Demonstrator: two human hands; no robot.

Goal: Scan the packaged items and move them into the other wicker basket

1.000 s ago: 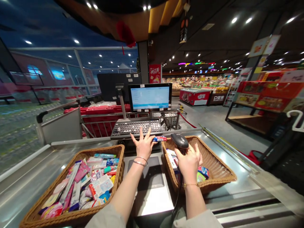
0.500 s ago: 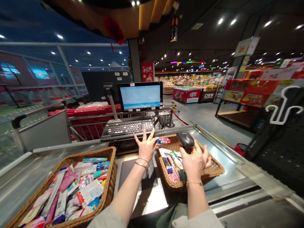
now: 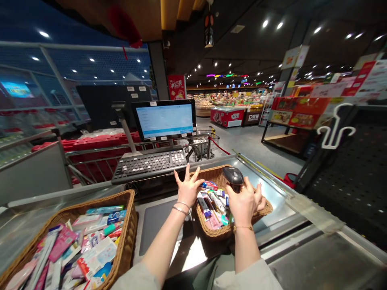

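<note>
Left hand, fingers fanned, swings its pinched box across the basket below, now above packets; right hand grips the scanner.

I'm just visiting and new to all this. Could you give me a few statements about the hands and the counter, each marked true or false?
1. The right hand holds a black scanner. True.
2. The left hand holds nothing. False: it pinches a small red-and-blue pack.
3. The left basket and the right basket both hold small packages. True.
4. The monitor has a dark screen. False: it is lit.
5. The keyboard is nearer the person than the monitor. True.
</note>
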